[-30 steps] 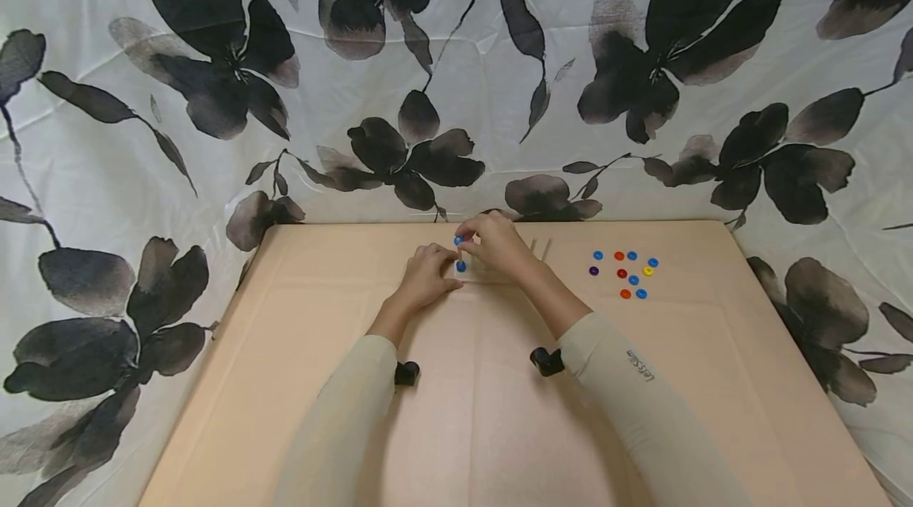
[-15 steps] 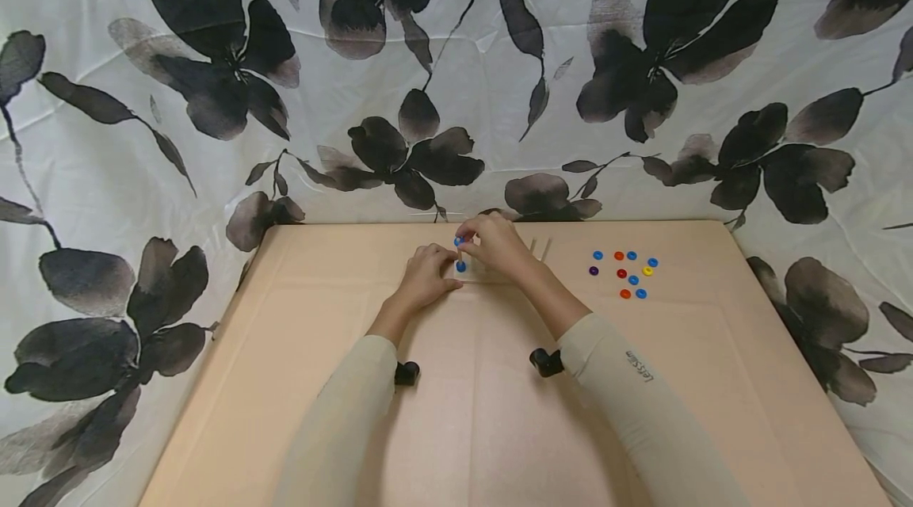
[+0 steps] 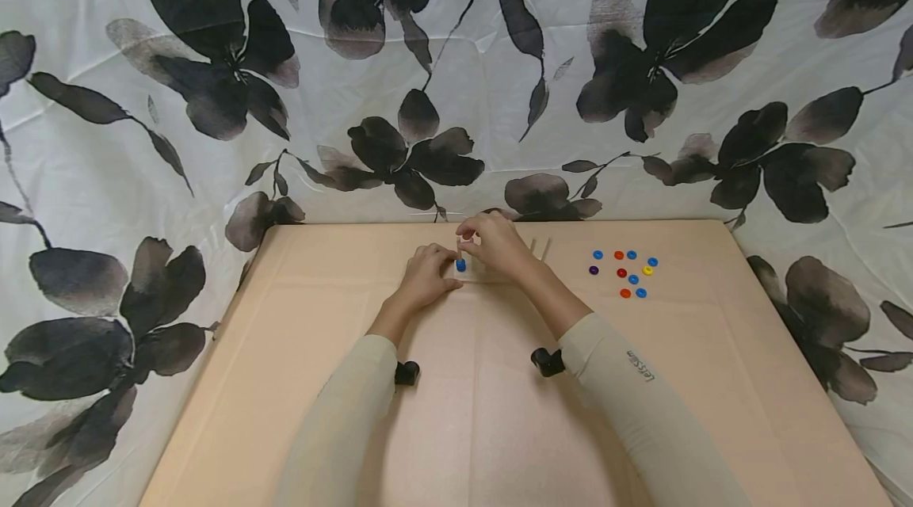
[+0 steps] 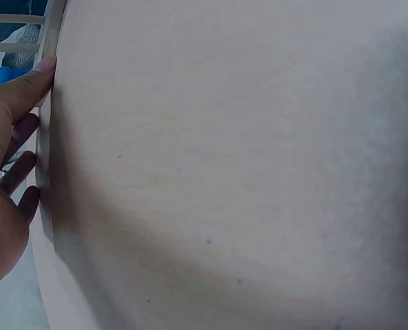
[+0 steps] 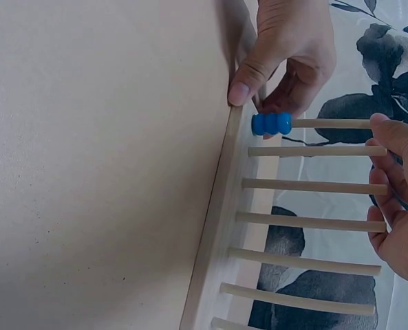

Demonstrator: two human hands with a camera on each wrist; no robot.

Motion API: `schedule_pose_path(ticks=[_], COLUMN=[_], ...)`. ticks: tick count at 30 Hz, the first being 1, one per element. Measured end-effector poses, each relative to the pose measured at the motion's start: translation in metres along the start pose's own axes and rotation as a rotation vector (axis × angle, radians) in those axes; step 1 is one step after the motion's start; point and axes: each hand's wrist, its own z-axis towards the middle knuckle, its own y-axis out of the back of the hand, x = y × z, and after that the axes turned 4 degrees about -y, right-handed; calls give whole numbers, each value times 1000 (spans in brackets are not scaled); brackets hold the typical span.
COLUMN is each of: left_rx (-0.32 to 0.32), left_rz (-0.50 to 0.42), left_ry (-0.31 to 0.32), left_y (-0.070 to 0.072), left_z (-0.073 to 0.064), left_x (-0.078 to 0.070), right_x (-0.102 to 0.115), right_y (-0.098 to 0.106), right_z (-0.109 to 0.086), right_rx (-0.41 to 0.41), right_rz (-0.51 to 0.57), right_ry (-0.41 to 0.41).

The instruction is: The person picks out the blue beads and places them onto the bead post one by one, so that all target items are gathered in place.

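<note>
A wooden rack (image 5: 216, 196) with several slim pegs stands along the far side of the table. Blue beads (image 5: 271, 124) sit stacked at the base of its end peg (image 5: 334, 124); they also show in the head view as a blue spot (image 3: 460, 264). My left hand (image 3: 426, 273) grips that end of the rack's base, thumb on the near face and fingers behind. At the tip of the same peg is my right hand (image 3: 495, 242), its thumb tip (image 5: 379, 120) right at the peg's end and its fingers loosely bent, with no bead showing between them.
Loose beads lie on the table right of the rack: several blue beads (image 3: 633, 280), orange-red ones (image 3: 624, 294), a yellow bead (image 3: 647, 271) and a dark purple bead (image 3: 594, 270). A floral cloth (image 3: 499, 79) hangs behind the table's far edge.
The blue bead that my right fingers held at the peg's tip has left them and dropped onto the blue stack below. Both hands stay in nearly the same place.
</note>
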Motion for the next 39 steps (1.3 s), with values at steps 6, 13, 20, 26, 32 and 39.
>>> schedule_pose_path(ticks=[6,13,20,26,32,39], left_rx=[12,19,11,16,6,5], left_rz=[-1,-2,0,-11,-20,0], left_ry=[8,8,18,21,13,17], left_y=[0,1,2,0,-2,-2], left_z=[1,1,0,0,1,1], left_x=[1,0,-2,-1,-2,-1], right_x=[0,-2,-15,-38,-62,-96], right_y=[3,16,32,47,64,73], right_z=[-3,-13,-29,-51,-79,-108], right_rx=[-8,-48,-114,-198,-256,-298], right_rz=[26,19,67,106,114,99], right_ry=[7,30,51,59,21,-9])
